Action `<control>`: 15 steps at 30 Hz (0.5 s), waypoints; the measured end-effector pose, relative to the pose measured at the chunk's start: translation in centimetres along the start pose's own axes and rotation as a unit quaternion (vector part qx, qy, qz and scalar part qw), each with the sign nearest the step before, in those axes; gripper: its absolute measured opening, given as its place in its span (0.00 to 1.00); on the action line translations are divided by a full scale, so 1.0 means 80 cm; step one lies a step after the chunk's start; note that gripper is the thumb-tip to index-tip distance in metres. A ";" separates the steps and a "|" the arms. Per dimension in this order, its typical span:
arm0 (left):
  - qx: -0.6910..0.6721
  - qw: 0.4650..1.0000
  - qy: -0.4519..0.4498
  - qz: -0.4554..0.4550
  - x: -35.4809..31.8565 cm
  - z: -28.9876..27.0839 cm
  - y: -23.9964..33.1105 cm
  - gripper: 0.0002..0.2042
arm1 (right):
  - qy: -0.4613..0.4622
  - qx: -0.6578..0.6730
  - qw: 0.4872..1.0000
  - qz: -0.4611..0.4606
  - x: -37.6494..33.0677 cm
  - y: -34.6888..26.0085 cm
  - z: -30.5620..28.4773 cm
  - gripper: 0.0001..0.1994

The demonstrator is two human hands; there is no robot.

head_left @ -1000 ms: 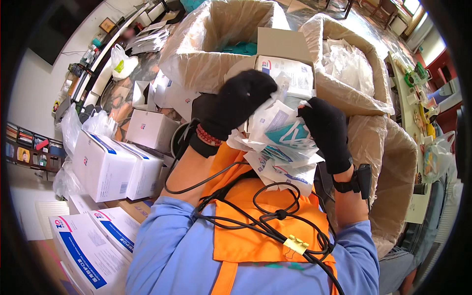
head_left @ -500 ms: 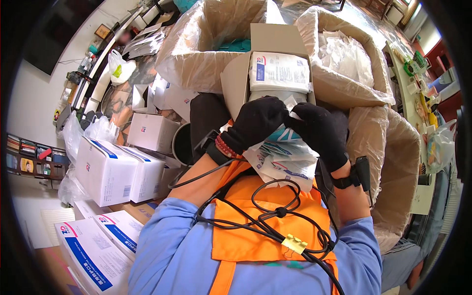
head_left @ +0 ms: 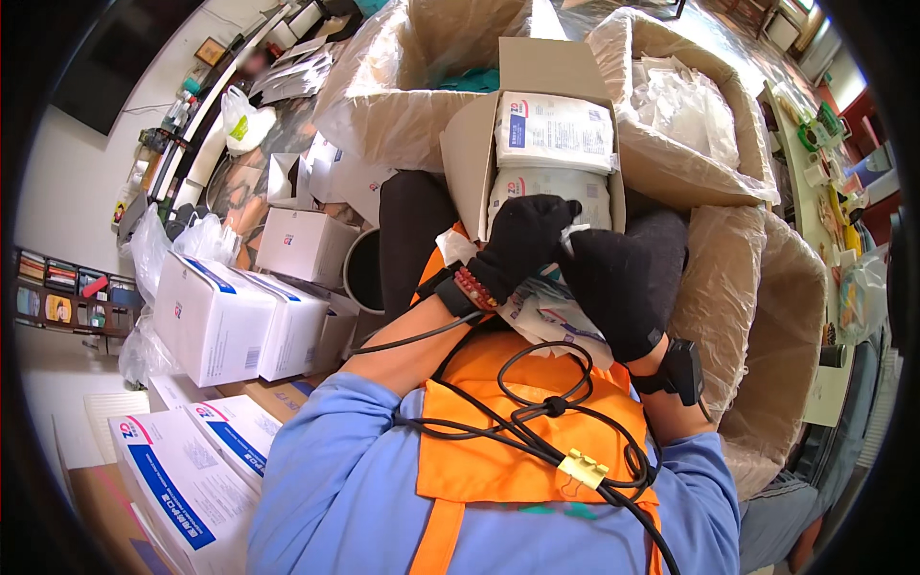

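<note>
My left hand [head_left: 525,241] and my right hand [head_left: 621,287], both in black gloves, meet over my lap with fingers closed. Between their fingertips a small white packet edge [head_left: 572,233] shows; the gloves hide the rest. Under the hands, several white and blue flat packets [head_left: 565,314] lie loose on the orange apron [head_left: 470,374]. Just beyond the hands stands an open cardboard box [head_left: 546,62] with its flaps up. It holds a stack of printed white packets [head_left: 561,129] and a plastic-wrapped bundle [head_left: 537,184]. A white scrap [head_left: 454,249] sits by my left wrist.
Lined cartons stand around: one with teal contents [head_left: 383,110], one with white wrappers [head_left: 676,110], and another lined carton [head_left: 776,316] at right. White boxes [head_left: 211,321] are stacked at left beside a dark bin [head_left: 363,273]. Black cables [head_left: 498,426] hang across my chest.
My hands have shifted slightly toward each other, covering more of the packet. The left hand has turned, its fingers reaching over near the right. A white scrap now shows by my left wrist.
</note>
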State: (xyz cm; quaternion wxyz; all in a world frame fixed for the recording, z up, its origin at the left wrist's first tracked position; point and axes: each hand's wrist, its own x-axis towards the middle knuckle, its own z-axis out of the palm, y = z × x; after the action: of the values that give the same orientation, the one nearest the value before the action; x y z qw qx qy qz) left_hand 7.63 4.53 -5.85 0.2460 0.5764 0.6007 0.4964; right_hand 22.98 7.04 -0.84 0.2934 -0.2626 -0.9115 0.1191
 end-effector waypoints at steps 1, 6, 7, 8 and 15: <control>0.002 1.000 0.006 -0.004 0.003 -0.001 -0.026 0.09 | -0.003 0.004 1.000 -0.005 -0.001 -0.008 -0.002 0.04; 0.474 0.857 0.083 0.186 0.019 -0.008 -0.049 0.12 | -0.055 -0.020 0.995 -0.085 -0.022 -0.025 -0.014 0.04; 0.478 0.852 0.078 0.198 0.019 -0.010 -0.055 0.12 | -0.067 -0.016 0.993 -0.093 -0.024 -0.029 -0.017 0.05; 0.508 0.838 0.089 0.180 0.018 -0.008 -0.058 0.14 | -0.108 -0.009 0.990 -0.093 -0.023 -0.032 -0.023 0.06; 0.492 0.866 0.062 0.064 0.031 -0.017 -0.061 0.12 | -0.171 -0.044 0.979 -0.105 -0.044 -0.037 -0.058 0.09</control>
State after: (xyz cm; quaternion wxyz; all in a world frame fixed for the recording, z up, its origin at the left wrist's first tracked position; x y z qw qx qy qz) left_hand 3.72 7.22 -8.94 -0.1396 0.6278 0.7430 0.1854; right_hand 26.95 2.93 2.31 0.1318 -0.1541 -0.9750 0.0911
